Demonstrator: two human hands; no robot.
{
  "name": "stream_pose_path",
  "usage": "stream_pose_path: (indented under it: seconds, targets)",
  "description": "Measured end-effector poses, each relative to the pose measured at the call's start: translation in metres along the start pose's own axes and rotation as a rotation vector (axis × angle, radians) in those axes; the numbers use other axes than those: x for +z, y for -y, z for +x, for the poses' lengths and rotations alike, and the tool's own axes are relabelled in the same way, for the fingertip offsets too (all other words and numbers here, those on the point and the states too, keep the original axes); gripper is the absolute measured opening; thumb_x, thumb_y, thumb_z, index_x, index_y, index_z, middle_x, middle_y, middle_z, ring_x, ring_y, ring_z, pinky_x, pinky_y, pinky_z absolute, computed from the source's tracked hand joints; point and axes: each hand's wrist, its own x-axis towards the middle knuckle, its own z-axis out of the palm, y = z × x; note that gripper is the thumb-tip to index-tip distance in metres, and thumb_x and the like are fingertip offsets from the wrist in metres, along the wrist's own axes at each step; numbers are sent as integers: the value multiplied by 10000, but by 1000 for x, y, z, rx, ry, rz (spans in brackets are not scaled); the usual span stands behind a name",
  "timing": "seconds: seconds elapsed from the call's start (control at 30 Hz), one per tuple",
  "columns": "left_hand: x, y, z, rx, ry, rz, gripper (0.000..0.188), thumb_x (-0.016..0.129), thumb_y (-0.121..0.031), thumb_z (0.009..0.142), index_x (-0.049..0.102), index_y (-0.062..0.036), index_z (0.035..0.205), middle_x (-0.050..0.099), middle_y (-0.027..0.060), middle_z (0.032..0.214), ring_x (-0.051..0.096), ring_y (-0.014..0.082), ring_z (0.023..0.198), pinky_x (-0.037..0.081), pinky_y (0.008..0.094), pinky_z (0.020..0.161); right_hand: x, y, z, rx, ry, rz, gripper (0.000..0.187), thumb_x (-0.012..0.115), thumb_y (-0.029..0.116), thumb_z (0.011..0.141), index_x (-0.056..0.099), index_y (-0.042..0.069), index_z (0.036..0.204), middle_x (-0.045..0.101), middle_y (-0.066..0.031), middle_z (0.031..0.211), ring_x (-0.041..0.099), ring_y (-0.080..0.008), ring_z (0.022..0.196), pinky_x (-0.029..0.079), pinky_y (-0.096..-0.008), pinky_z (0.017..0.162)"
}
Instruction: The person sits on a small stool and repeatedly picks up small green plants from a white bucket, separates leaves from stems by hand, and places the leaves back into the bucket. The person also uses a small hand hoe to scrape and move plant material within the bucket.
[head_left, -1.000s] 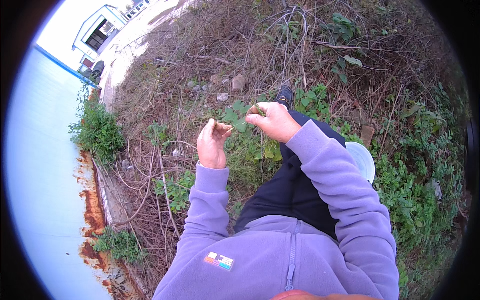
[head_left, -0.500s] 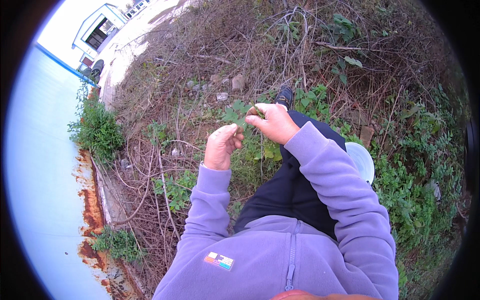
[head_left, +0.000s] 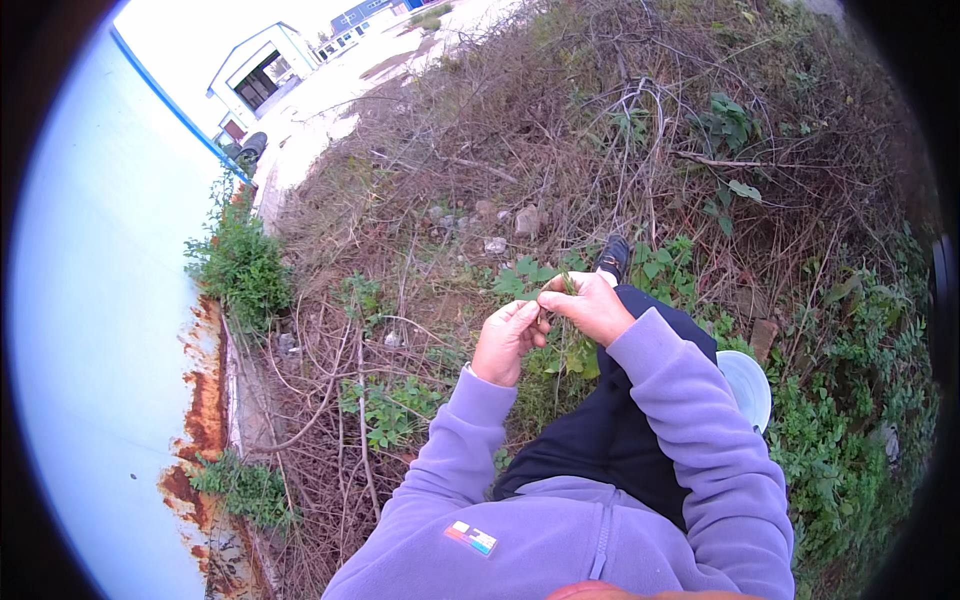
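Note:
In front of my body, my right hand (head_left: 592, 308) pinches a thin green plant sprig (head_left: 569, 284), whose leafy tip shows above the thumb and forefinger. My left hand (head_left: 508, 342) is right beside it, thumb and fingertips pressed together and meeting the right fingertips. What the left fingers pinch, if anything, is too small and covered to make out. Broad green leaves (head_left: 523, 277) grow behind the hands, and yellow-green leaves (head_left: 578, 357) show just below them.
A pale round container (head_left: 746, 388) stands right of my dark-trousered leg (head_left: 600, 430). Dry branches (head_left: 640, 110), vines and stones (head_left: 527, 220) cover the ground ahead. At the left runs a pale, rust-edged wall (head_left: 120, 330) with a bush (head_left: 245, 265) against it. Green weeds (head_left: 830, 440) grow at right.
My left hand has come in against the right fingertips, closing the small gap between them. The whole view has shifted, so the scene sits further right and lower.

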Motion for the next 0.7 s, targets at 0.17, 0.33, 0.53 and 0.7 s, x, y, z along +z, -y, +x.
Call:
stream_pose_path:
  seconds: [0.17,0.33,0.53,0.7]
  targets:
    - [10,3,-1,36,91,-5,185,507,-250,958,522,-70,917,584,41,771,557,127,663,465,249,636,0,3,-5,105,-71,144,114,665,98,819,650,11,891,627,-2,756,526,-57,652,427,-233,589]
    - [18,4,-2,34,125,-11,178,505,-244,956,508,-80,887,564,38,757,548,140,662,471,273,657,0,2,-1,84,-207,240,120,670,95,822,633,24,911,607,17,766,507,-53,663,413,-225,599]
    - [19,2,-2,50,68,52,170,501,-235,956,497,-75,896,541,30,714,526,130,640,449,265,622,-1,-8,1,42,-207,222,135,667,82,817,645,-14,910,647,-25,821,562,-87,750,456,-251,686]
    - [19,1,1,49,58,116,151,487,-200,956,500,-71,878,536,27,697,508,118,613,435,253,596,4,-10,2,-8,-277,203,93,654,88,836,647,15,893,620,14,783,522,-56,694,424,-225,630]
